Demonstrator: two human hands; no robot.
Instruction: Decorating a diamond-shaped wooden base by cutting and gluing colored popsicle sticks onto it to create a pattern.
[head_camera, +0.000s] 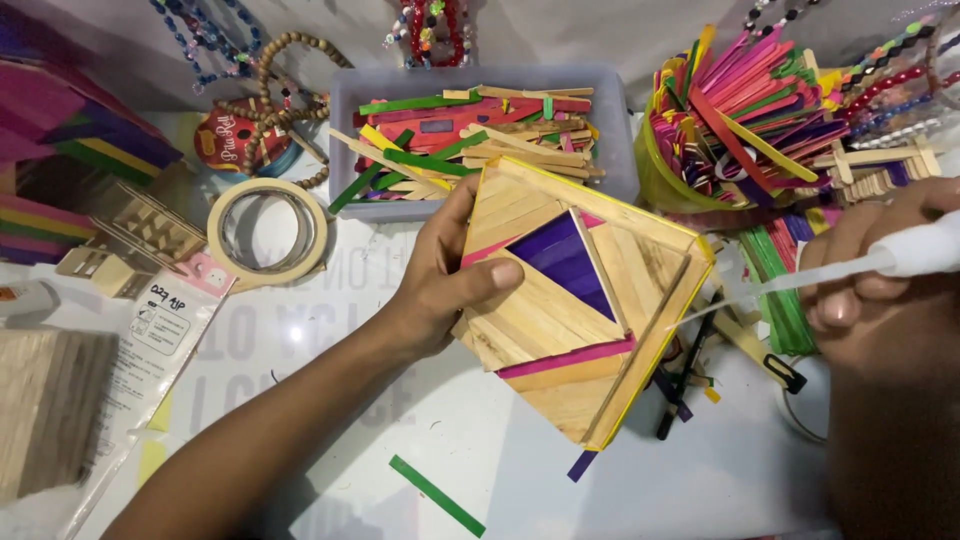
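Stick panel (570, 310), square, rests tilted on the white bench (480, 440), left hand (445, 280) fingers pinching its edge. Right hand (880, 280) fingers grip a glue bottle (900, 255). Grey tray (610, 140) holds loose sticks; yellow-green tub (665, 185) stands crammed with coloured sticks.

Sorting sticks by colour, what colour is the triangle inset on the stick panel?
Purple, on the stick panel; the head view shows it.

This looks like a home craft corner. A white tabletop (480, 440) is crowded with hobby supplies: a grey tub (350, 110) of coloured wooden sticks, a yellow cup (665, 185) packed with more sticks, a roll of masking tape (268, 235), and strings of beads (290, 60) along the back.
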